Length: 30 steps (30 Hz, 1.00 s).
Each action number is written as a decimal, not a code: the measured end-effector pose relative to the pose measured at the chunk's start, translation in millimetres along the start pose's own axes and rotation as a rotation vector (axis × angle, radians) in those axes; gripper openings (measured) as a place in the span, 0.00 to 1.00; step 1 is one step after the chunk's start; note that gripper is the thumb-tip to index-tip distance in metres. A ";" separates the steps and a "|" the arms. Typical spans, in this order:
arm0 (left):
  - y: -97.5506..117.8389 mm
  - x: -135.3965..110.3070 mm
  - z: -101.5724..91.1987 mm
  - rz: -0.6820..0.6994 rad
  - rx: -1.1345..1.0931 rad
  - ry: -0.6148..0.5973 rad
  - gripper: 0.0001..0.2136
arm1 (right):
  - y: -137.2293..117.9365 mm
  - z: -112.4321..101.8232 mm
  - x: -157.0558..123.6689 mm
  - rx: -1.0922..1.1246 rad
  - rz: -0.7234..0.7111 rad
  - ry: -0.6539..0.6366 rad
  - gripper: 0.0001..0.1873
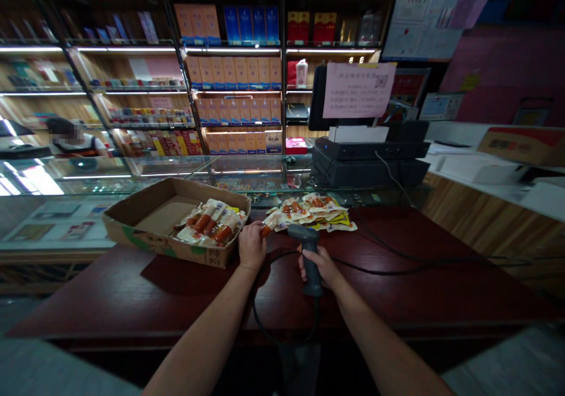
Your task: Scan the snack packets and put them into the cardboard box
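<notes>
My right hand (325, 266) is wrapped round the handle of a grey barcode scanner (312, 275), its head pointing left. A black cable (255, 308) loops from the scanner over the dark red tabletop. In my left hand (252, 248) is one end of a packaged sausage (270, 224), held between the cardboard box and the scanner head. Several more packaged sausages (212, 222) lie in the right part of the open cardboard box (172, 249). Behind the scanner sits a pile of sausage packets (315, 206), some with yellow wrapping.
The dark red table (388, 296) meets a glass display counter (176, 169). At the back right stand a monitor (318, 99) bearing a pink notice and a black cash drawer (371, 169). A person (75, 140) is at the far left. Cables cross the table's right side.
</notes>
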<state>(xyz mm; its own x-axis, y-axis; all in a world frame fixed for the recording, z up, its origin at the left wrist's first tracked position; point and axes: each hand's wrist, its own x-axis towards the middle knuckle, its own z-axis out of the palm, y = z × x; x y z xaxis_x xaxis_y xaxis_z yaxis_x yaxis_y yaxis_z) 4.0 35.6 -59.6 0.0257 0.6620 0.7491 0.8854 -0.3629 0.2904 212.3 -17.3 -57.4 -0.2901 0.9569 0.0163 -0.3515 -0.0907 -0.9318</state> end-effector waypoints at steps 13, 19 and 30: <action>-5.7 -0.9 5.6 0.048 -0.023 0.053 0.10 | -0.5 1.8 0.9 -0.027 0.021 0.049 0.21; -5.8 -0.6 5.3 0.042 -0.049 0.062 0.10 | 0.0 0.6 1.7 -0.021 0.010 0.045 0.21; 5.0 5.1 -8.0 0.019 -0.150 0.043 0.07 | -5.3 6.0 4.9 0.066 -0.027 0.051 0.21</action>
<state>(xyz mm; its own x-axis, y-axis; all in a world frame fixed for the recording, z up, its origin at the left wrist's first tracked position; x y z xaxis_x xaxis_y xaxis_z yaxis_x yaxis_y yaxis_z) 4.9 31.9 -49.5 0.0189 0.6267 0.7791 0.8054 -0.4712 0.3595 207.4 -13.9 -50.1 -0.2342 0.9720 0.0210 -0.4173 -0.0810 -0.9052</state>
